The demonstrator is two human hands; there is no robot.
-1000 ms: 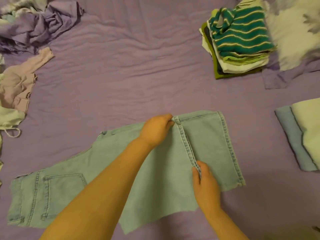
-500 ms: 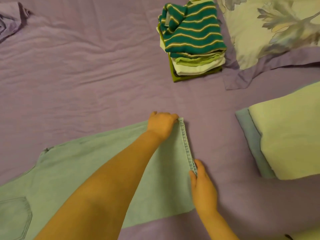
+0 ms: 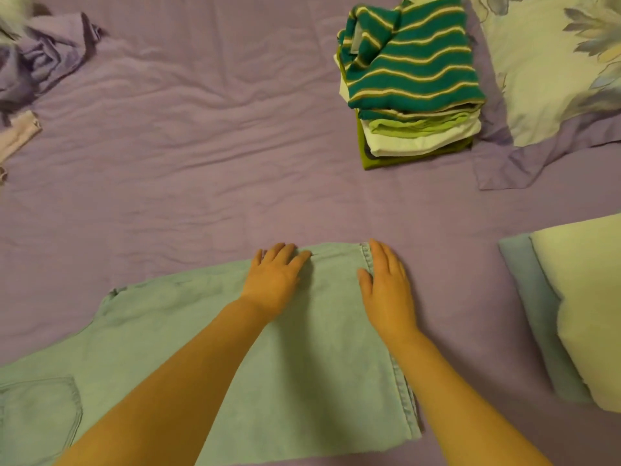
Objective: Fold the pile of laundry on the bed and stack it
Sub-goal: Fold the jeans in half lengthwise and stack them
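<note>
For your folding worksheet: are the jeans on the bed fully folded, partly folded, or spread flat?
Partly folded. The jeans are doubled over at the right seam under both flat hands, left and right, but stretch long leftward.

Pale denim jeans (image 3: 302, 348) run off the frame at seven o'clock, both forearms covering part of the cloth, while a crumpled purple garment (image 3: 43, 58) at ten o'clock and a floral pillow (image 3: 544, 62) at two o'clock are cropped.

No readable text or labels anywhere (clothes and bedding all unmarked)
</note>
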